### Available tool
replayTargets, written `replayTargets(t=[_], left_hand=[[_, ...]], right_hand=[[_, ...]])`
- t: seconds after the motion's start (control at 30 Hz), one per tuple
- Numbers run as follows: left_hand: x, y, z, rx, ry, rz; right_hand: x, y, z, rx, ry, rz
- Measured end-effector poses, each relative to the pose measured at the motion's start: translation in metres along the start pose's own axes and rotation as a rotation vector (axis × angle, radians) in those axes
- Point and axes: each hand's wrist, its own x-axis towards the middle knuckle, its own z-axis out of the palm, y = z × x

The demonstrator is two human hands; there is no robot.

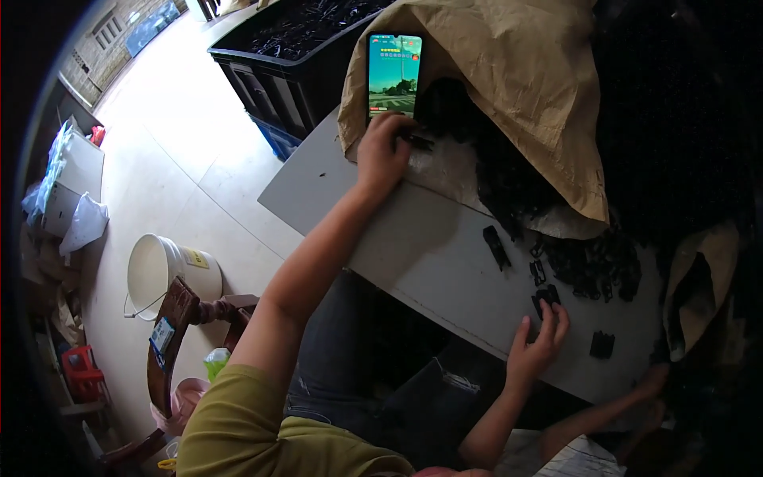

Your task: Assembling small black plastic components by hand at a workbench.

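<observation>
My left hand [383, 151] is at the lower edge of a lit phone [395, 75], which leans upright against a brown paper sack [524, 71]. Its fingers are curled, and what they grip is hidden. A dark piece [419, 142] shows beside that hand. Lower on the grey tabletop [413, 246], my right hand [534, 347] has its fingertips on a small black ribbed plastic piece [544, 299]. Just beyond it lie small black link-like pieces [537, 272] and a longer black piece [497, 247]. Another black block [602, 345] is to the right.
A pile of black parts [596, 258] spills from the sack. Behind the table stands a black crate [274, 79] full of dark parts. A white bucket [199, 274] and wooden chair [171, 342] are at left. Another person's arm [596, 413] rests at the lower right.
</observation>
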Motion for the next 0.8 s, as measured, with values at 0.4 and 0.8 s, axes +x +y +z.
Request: replayTargets(t=[0.4, 0.8], left_hand=[[-0.020, 0.021, 0.007, 0.070, -0.237, 0.054], [0.013, 0.008, -0.006, 0.214, 0.128, 0.097]], right_hand=[[0.002, -0.003, -0.002, 0.004, 0.013, 0.001], [-0.001, -0.001, -0.001, -0.037, -0.002, -0.003]])
